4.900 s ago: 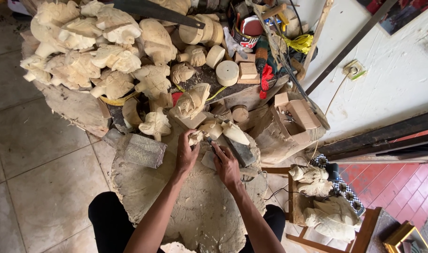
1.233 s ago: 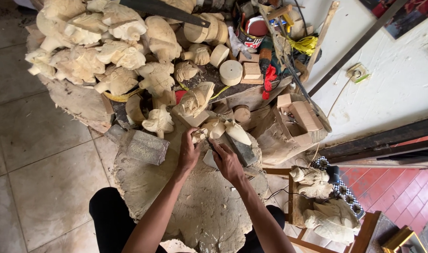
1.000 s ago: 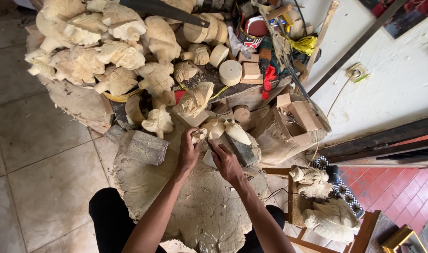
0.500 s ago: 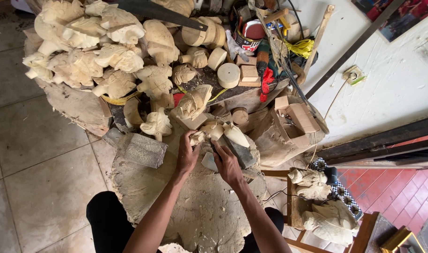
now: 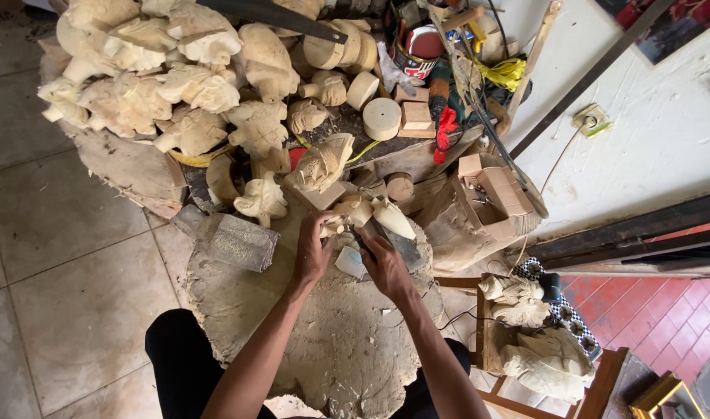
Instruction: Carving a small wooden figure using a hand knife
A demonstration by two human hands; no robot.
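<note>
Both hands work at the middle of a dusty stump surface (image 5: 324,349). The left hand (image 5: 314,250) is clenched around a small pale carving (image 5: 362,213), holding it against the surface. The right hand (image 5: 384,264), just to the right, grips a tool I cannot make out, its tip at the carving. A grey block (image 5: 234,242) lies to the left. Far beyond, a heap of rough carvings (image 5: 176,85) fills the floor; 2 wooden discs (image 5: 374,105) sit right of it.
</note>
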